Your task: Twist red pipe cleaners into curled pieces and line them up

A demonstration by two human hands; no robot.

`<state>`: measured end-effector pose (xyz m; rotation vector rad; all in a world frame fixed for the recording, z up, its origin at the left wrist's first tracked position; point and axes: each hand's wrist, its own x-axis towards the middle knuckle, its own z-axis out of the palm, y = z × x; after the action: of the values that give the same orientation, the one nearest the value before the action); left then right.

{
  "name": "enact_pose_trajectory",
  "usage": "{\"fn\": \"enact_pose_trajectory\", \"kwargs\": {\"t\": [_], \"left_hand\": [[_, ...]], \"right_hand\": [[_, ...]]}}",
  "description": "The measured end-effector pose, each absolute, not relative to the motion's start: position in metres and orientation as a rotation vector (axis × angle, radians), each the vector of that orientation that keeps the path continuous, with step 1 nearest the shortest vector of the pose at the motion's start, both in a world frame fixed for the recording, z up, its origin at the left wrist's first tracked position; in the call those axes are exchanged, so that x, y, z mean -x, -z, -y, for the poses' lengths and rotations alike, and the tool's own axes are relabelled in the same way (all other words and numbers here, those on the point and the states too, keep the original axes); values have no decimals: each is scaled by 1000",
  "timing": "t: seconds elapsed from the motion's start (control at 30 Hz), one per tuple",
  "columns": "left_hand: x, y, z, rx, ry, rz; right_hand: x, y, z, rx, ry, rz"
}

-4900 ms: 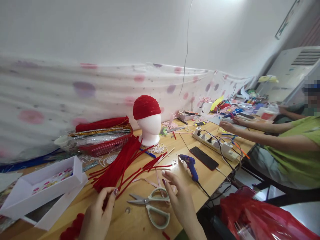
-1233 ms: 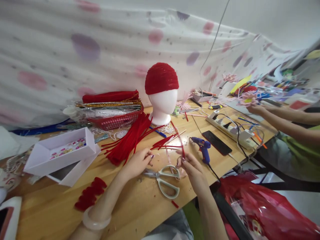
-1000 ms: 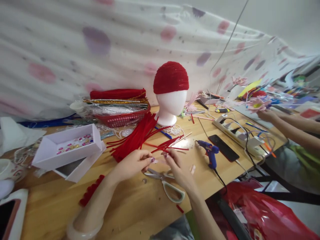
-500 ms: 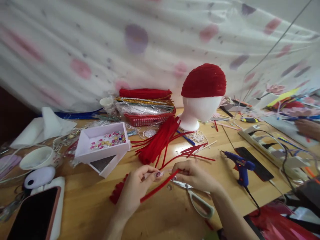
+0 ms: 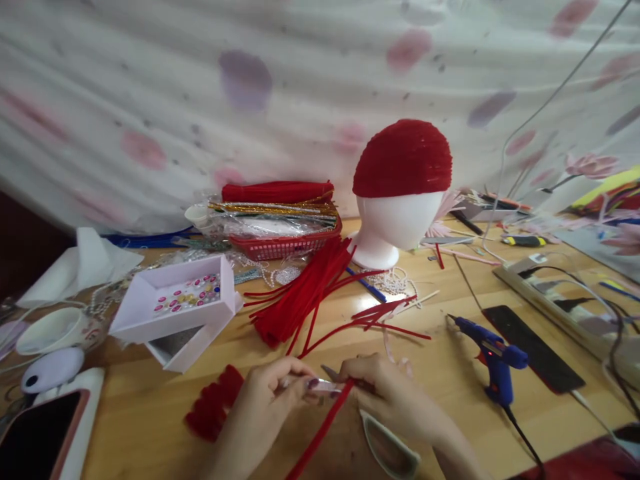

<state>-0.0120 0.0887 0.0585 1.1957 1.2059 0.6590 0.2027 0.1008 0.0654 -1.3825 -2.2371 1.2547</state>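
Note:
My left hand (image 5: 273, 400) and my right hand (image 5: 390, 397) meet low in the middle, both pinched on a thin pale pink strip (image 5: 325, 385) between them. A red pipe cleaner (image 5: 320, 433) runs diagonally down from my right fingers. The scissors (image 5: 387, 450) lie under my right hand, mostly hidden. Behind them a pile of red pipe cleaners (image 5: 305, 293) fans across the wooden table (image 5: 150, 413). A white foam head with a red cap (image 5: 403, 160) stands beyond.
A blue glue gun (image 5: 493, 360) and a dark phone (image 5: 533, 347) lie at the right. A white box of gems (image 5: 175, 303) sits left, a red scalloped piece (image 5: 213, 410) beside my left hand, a red basket (image 5: 285, 247) behind, a phone (image 5: 40, 443) at bottom left.
The view has swung left and down, so another person's arms at the right have left the frame. My hands came together on the pink strip, and a red pipe cleaner came into my right fingers.

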Motion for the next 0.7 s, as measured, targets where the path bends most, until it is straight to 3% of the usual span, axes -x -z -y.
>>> {"fn": "enact_pose_trajectory", "kwargs": {"t": [0.33, 0.53, 0.7], "left_hand": [[-2, -46, -99, -1023, -719, -1231], [1, -42, -105, -1036, -728, -1358], [-2, -39, -102, -1017, -627, -1294]], "right_hand": [[-240, -60, -114, 1433, -1305, 1998], [-243, -48, -118, 1327, -1108, 1800], [-238, -48, -116, 1215, -1322, 1809]]}}
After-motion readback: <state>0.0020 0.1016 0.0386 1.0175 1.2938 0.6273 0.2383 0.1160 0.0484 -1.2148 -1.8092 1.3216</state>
